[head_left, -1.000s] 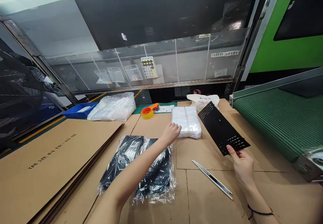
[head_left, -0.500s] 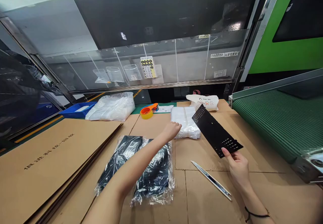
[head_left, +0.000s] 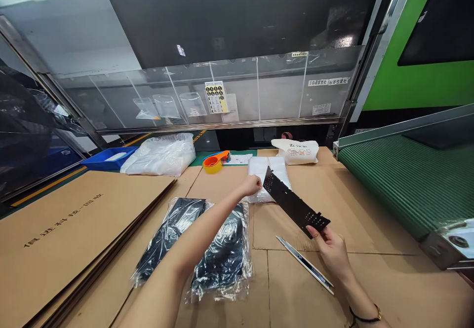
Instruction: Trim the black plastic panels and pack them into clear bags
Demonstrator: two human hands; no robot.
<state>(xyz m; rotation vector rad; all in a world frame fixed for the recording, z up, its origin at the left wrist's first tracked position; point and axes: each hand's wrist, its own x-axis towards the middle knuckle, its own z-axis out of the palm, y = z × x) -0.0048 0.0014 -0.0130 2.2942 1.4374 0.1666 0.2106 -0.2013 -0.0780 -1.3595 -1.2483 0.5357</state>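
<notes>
My right hand (head_left: 331, 251) grips the near end of a thin black perforated panel (head_left: 292, 202), thumb on top. The panel slants up and to the left, with rows of small slots at both ends. Close to its far end is my left hand (head_left: 252, 186), fingers curled closed; what they hold, if anything, is hidden. Behind both lies a stack of clear plastic bags (head_left: 276, 167). Black pieces in clear plastic wrap (head_left: 225, 249) rest under my left forearm, partly covered by it. A slim utility knife (head_left: 305, 265) lies on the cardboard left of my right wrist.
Flat cardboard sheets (head_left: 74, 229) are stacked at left. Toward the back are a blue tray (head_left: 99, 160), a bundle of plastic bags (head_left: 159, 155), a tape dispenser (head_left: 216, 162) and a white cloth bag (head_left: 298, 151). A green conveyor belt (head_left: 403, 170) borders the right side.
My right hand has brought the black panel left and its face has tilted, so its far end is now near my left hand. My left hand has shifted slightly left, still closed.
</notes>
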